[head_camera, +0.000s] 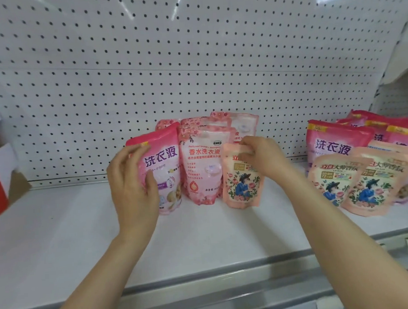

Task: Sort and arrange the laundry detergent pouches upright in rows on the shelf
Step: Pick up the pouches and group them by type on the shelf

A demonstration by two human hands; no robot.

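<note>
While the centre group is carried by the white shelf [59, 237], the upright magenta detergent pouch [165, 171] is gripped along its left edge by the left hand [132, 183]. The small peach pouch [242, 185] is pinched at its top edge by the right hand [263, 157]. Its long axis is held near vertical below the grip, with its base near the shelf, just right of the pale pink pouch [202, 169].

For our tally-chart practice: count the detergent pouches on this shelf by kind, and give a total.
Deep pink pouches: at least 4
Floral light-pink pouches: at least 3
Peach pouches with blue figure: at least 3
Total: at least 10; overlaps hide some
</note>
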